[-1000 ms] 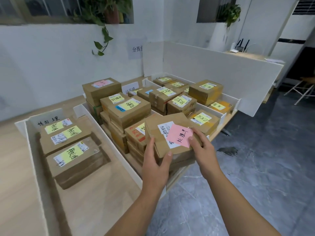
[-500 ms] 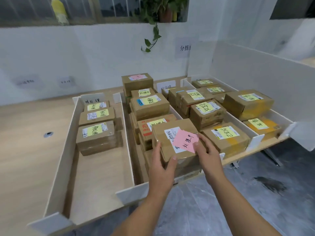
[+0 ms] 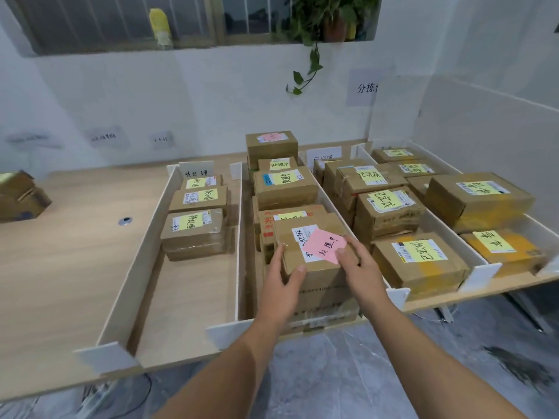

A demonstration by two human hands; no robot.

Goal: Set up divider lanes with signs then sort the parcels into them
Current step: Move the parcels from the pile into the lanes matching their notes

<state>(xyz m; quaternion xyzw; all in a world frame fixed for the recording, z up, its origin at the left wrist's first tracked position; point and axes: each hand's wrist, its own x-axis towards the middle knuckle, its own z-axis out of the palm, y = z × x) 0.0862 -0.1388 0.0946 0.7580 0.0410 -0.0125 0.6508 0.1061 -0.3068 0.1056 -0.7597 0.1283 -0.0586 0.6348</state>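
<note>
A cardboard parcel with a pink note (image 3: 323,246) tops the front stack in the second lane from the left. My left hand (image 3: 282,282) grips its near left corner, thumb on the front face. My right hand (image 3: 360,267) holds its right edge, fingers on the lid beside the note. White foam dividers (image 3: 239,237) form several lanes on the wooden table (image 3: 60,267). A white sign (image 3: 196,170) stands at the back of the left lane, behind three parcels with yellow notes (image 3: 193,228). Another sign (image 3: 323,155) stands behind the third lane.
The right lanes hold several yellow-noted parcels (image 3: 417,258). A parcel stack (image 3: 18,196) sits at the table's far left, near a cable hole (image 3: 125,220). A white wall and a white panel (image 3: 484,131) bound the back and right. Grey floor lies below the table's front edge.
The view has swung left, showing more of the left table. Both hands stay on the pink-noted parcel, which remains on the front stack of the second lane.
</note>
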